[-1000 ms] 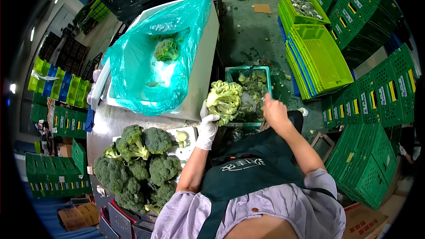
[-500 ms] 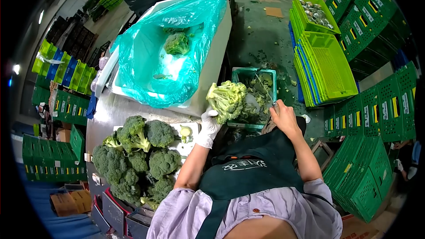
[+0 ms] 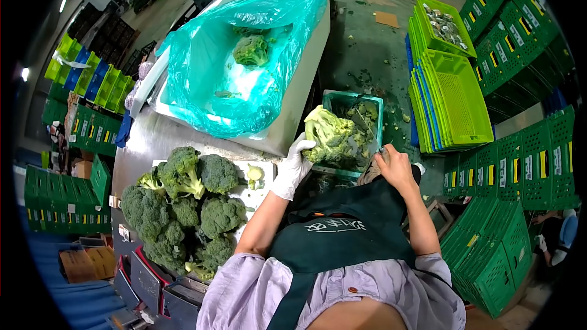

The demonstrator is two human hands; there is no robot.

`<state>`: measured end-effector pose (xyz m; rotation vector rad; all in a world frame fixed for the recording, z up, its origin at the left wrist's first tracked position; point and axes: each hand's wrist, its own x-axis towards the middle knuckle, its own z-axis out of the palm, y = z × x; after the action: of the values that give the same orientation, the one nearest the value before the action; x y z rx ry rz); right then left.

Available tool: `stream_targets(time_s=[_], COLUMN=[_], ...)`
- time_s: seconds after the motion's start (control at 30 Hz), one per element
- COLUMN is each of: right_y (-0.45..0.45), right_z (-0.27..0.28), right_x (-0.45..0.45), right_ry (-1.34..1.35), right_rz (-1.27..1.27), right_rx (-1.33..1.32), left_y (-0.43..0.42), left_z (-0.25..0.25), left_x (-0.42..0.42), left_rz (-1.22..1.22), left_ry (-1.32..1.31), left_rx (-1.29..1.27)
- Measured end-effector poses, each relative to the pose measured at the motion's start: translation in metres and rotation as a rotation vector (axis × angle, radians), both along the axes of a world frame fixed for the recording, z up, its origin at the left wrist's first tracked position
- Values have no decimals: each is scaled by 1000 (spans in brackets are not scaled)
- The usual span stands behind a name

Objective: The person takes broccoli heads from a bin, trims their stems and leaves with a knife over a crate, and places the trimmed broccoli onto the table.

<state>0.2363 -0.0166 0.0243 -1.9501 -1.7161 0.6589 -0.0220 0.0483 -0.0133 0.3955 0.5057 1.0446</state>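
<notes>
My left hand (image 3: 293,172), in a white glove, grips a trimmed broccoli head (image 3: 328,135) with its pale cut stems facing up. Bare, my right hand (image 3: 395,169) is closed round the handle of a knife (image 3: 383,152). The thin blade points away from me and is hard to make out against the scraps behind it. Under the broccoli and the blade stands a teal crate (image 3: 380,115) holding broccoli trimmings. Several whole broccoli heads (image 3: 174,208) are piled to my left, beside a cut stem piece (image 3: 254,174) on a white board (image 3: 262,188).
A white foam box (image 3: 304,79) lined with a teal plastic bag (image 3: 202,85) holds broccoli (image 3: 251,51). Lime-green crates (image 3: 455,95) are stacked at right, with dark green crates (image 3: 489,247) nearer. Another person (image 3: 557,235) is at the far right edge.
My left hand has moved slightly right with the broccoli, and its cut stems face more upward. My right hand has shifted slightly right and down with the knife. The whole view has shifted a little.
</notes>
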Motion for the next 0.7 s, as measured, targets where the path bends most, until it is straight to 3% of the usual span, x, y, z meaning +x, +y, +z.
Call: stream_targets(time_s=[0.1,0.2,0.23,0.3,0.33,0.5,0.57,0.63,0.7], right_y=[-1,-1,-1,3,5,16,22,28,28], right_z=[2,-3,-5,-7,-2,16,10,15,3], right_x=[0,3,3,4,2,-30,-38,-41,-46], right_ry=[-9,-22,-26,52,48,343,337,714,806], right_rz=[8,18,25,44,46,-85,-76,-185,-208], right_rx=[-29,-9,-14,18,14,-21,139,-287,-275], left_y=[-5,-3,-5,-9,-11,-20,-24,-30,-35], left_z=[7,-6,-4,2,7,10,15,16,19], left_x=[2,-2,-1,4,6,23,27,30,30], left_rz=[37,-3,3,153,184,322,421,454,457], left_ry=[149,535,531,983,1090,1114,1231,1277,1354], left_rx=[-33,81,74,443,534,781,979,1067,1143])
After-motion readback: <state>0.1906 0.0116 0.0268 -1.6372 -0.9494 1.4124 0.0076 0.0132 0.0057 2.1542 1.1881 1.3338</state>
